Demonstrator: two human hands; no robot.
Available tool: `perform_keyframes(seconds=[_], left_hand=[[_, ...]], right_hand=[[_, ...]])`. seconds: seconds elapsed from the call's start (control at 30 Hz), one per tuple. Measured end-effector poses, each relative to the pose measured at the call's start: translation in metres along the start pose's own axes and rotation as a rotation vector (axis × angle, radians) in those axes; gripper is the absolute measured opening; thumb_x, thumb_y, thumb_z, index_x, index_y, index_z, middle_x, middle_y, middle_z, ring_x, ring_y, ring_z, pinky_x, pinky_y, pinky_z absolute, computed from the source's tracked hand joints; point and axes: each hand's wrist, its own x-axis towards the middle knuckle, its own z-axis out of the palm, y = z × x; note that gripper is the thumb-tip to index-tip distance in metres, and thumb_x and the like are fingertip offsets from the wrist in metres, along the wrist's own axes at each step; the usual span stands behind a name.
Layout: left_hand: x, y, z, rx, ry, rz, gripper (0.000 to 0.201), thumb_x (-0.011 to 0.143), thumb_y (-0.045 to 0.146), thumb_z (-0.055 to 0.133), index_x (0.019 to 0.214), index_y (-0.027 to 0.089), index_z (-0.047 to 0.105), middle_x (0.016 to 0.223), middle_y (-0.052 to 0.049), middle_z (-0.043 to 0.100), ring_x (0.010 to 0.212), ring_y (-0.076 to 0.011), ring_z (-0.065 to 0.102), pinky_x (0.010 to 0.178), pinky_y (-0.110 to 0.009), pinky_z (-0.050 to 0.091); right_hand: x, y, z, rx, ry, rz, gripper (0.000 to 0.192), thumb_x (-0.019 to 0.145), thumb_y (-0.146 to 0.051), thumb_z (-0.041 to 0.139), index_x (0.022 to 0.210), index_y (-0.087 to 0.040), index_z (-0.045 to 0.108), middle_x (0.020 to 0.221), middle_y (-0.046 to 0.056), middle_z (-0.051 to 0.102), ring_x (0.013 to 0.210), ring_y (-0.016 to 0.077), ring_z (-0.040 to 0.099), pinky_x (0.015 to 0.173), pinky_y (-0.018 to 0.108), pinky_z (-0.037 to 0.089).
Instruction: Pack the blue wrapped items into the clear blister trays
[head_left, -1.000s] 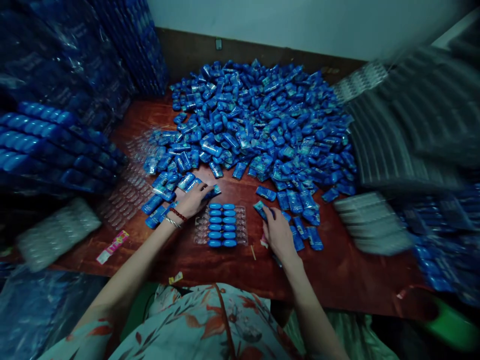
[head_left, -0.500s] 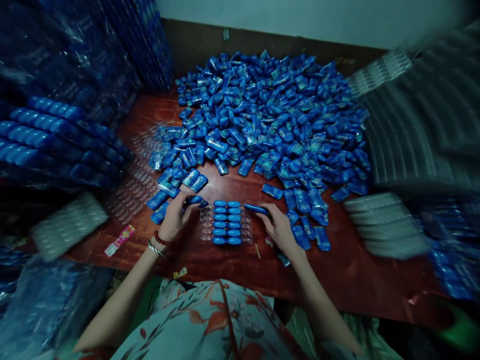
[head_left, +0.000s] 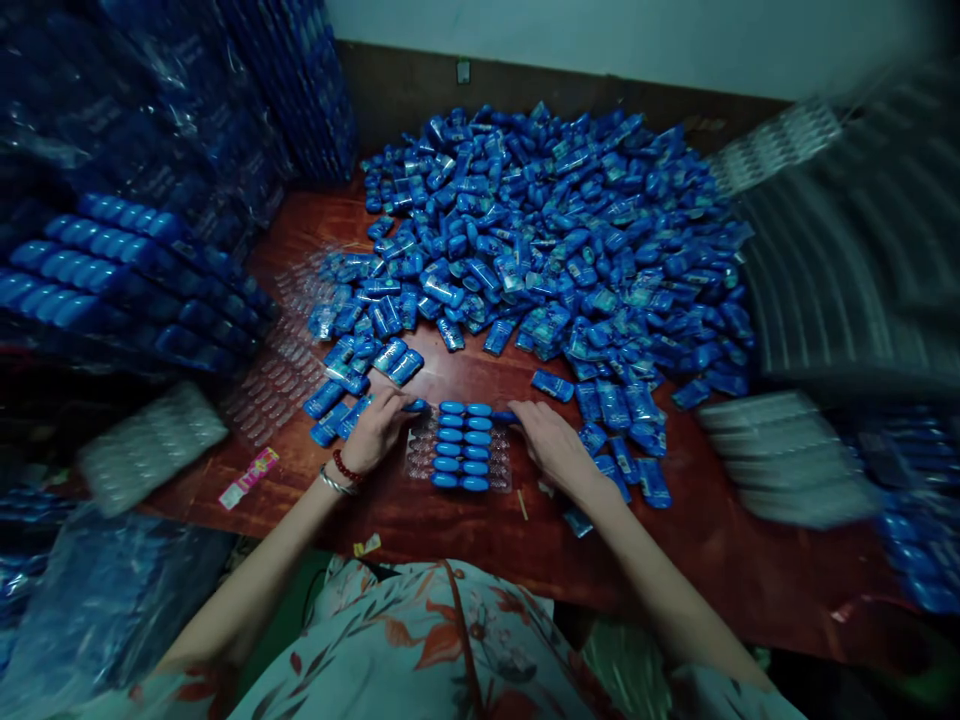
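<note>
On the worktop (head_left: 465, 375), before the blue pack heap (head_left: 547, 230): tray loading, outer columns in progress.
Clear blister tray (head_left: 459, 450) holds two filled columns; left hand (head_left: 375, 432) and right hand (head_left: 551, 445) each pinch one blue pack at its top corners. Seating calls for pocket alignment.

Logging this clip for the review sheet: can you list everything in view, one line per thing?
blue packets: a large loose heap, blue, far middle of the table
clear tray: one, see-through, two middle columns filled with blue packets, between the hands
table: one, reddish-brown wood
filled trays: a stack, blue, left side
empty trays: a stack, clear, right side
pink wrapper: one, pink and yellow, near left on the table
wall: pale, behind the table
flowered top: one, pale with red flowers, bottom middle
left hand: at the tray's left edge, pinching a blue packet, bracelets on the wrist
right hand: at the tray's right edge, fingertips on a blue packet
</note>
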Motion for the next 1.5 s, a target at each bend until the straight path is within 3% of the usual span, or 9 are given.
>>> perform_keyframes(seconds=[0.1,0.27,0.47,0.6,0.7,0.87,1.1,1.33,1.5], left_hand=[[-0.001,-0.005,0.0,0.011,-0.011,0.035,0.014,0.09,0.019,0.044,0.102,0.017,0.052,0.089,-0.006,0.058,0.083,-0.0152,0.058,0.072,-0.029,0.049],[-0.008,-0.014,0.005,0.04,0.003,0.106,0.02,0.09,0.014,0.038,0.107,0.017,0.049,0.094,-0.007,0.056,0.086,-0.0149,0.057,0.074,-0.028,0.049],[0.001,-0.008,-0.005,0.233,-0.264,0.207,0.026,0.092,0.014,0.029,0.106,0.017,0.051,0.09,-0.007,0.053,0.083,-0.016,0.051,0.072,-0.028,0.047],[0.02,0.002,-0.011,0.307,-0.461,0.265,0.026,0.092,0.014,0.028,0.095,0.017,0.053,0.087,-0.007,0.052,0.081,-0.0172,0.048,0.069,-0.028,0.043],[0.029,0.004,-0.013,0.301,-0.53,0.291,0.025,0.091,0.013,0.028,0.093,0.017,0.053,0.087,-0.007,0.052,0.079,-0.0173,0.047,0.067,-0.029,0.042],[0.023,0.004,-0.008,0.284,-0.521,0.349,0.022,0.091,0.013,0.031,0.093,0.016,0.053,0.087,-0.008,0.052,0.081,-0.0187,0.045,0.071,-0.031,0.042],[0.034,0.004,-0.006,0.237,-0.487,0.246,0.021,0.088,0.009,0.032,0.091,0.016,0.052,0.089,-0.007,0.052,0.082,-0.0174,0.047,0.07,-0.028,0.042],[0.04,-0.002,-0.013,0.204,-0.504,0.213,0.022,0.086,0.008,0.033,0.094,0.016,0.052,0.092,-0.007,0.052,0.081,-0.0161,0.05,0.07,-0.027,0.044],[0.038,0.008,-0.007,0.334,-0.548,0.3,0.022,0.085,0.005,0.036,0.093,0.017,0.052,0.091,-0.007,0.052,0.086,-0.0179,0.049,0.075,-0.029,0.043]], right_hand=[[-0.002,0.001,0.002,0.066,0.024,0.027,0.028,0.091,-0.016,0.032,0.112,-0.015,0.051,0.095,0.009,0.056,0.089,0.0224,0.049,0.082,0.034,0.041],[-0.006,0.001,-0.001,0.09,0.019,0.029,0.026,0.09,-0.013,0.033,0.107,-0.016,0.052,0.091,0.008,0.053,0.085,0.0206,0.048,0.078,0.03,0.041],[-0.001,-0.002,-0.009,-0.046,-0.051,-0.018,0.038,0.084,-0.003,0.032,0.113,-0.018,0.051,0.091,0.008,0.052,0.082,0.0204,0.046,0.074,0.03,0.038],[0.009,-0.007,-0.018,-0.108,-0.129,-0.051,0.035,0.084,-0.003,0.034,0.109,-0.018,0.052,0.091,0.008,0.053,0.081,0.0199,0.047,0.073,0.03,0.037],[0.016,-0.012,-0.024,-0.138,-0.153,-0.083,0.031,0.084,-0.004,0.037,0.105,-0.018,0.054,0.091,0.009,0.054,0.083,0.0204,0.048,0.076,0.031,0.037],[0.027,-0.018,-0.024,-0.197,-0.165,-0.134,0.026,0.085,-0.006,0.037,0.099,-0.015,0.056,0.091,0.011,0.057,0.086,0.0229,0.05,0.076,0.033,0.037],[0.032,-0.019,-0.026,-0.211,-0.175,-0.127,0.024,0.083,-0.002,0.039,0.094,-0.013,0.057,0.089,0.012,0.059,0.085,0.0228,0.051,0.075,0.033,0.038],[0.012,-0.01,-0.007,0.048,0.026,0.003,0.026,0.091,-0.021,0.039,0.115,-0.019,0.051,0.096,0.007,0.058,0.089,0.0193,0.052,0.079,0.03,0.04],[0.011,-0.016,-0.002,-0.032,0.012,0.009,0.036,0.088,-0.01,0.037,0.12,-0.018,0.05,0.096,0.008,0.058,0.089,0.0203,0.051,0.08,0.03,0.039]])
